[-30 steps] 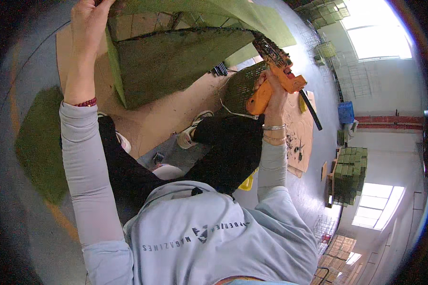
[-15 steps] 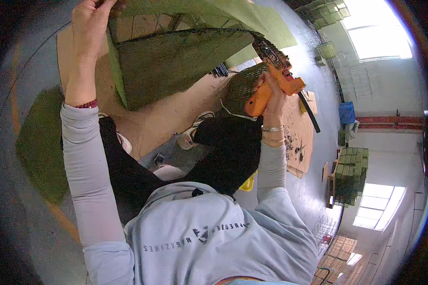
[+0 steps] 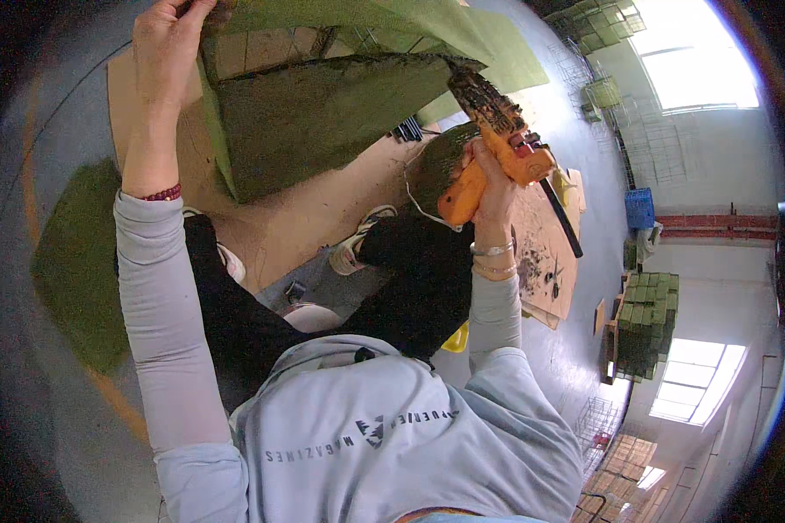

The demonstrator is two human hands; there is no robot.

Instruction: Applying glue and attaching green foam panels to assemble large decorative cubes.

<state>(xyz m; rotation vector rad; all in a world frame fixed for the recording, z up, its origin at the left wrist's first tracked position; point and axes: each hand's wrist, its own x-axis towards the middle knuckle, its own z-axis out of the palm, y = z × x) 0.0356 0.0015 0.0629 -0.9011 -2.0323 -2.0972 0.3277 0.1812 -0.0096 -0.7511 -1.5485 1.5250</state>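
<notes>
Over the cardboard (image 3: 301,222), near its far left corner, the left hand (image 3: 166,54) pinches green fabric (image 3: 314,113), while the right hand (image 3: 494,187) grips an orange glue gun (image 3: 506,148), its tip now slightly farther left along the fabric's dark edge, seemingly advancing the work.

Daylight streams into the workroom on your right through a glaring upper window (image 3: 698,52) and a multi-pane lower window (image 3: 698,381), both set in a white wall (image 3: 726,174) crossed by a red band (image 3: 715,227). Around you spreads a gray floor (image 3: 591,336), shiny toward its right edge and marked with an orange line (image 3: 118,405) toward its left. Along that right edge, you have wire frames (image 3: 658,148), a blue crate (image 3: 638,209), a stack of green bundles (image 3: 647,314) and, toward the near corner, a tan stack (image 3: 630,466).
</notes>
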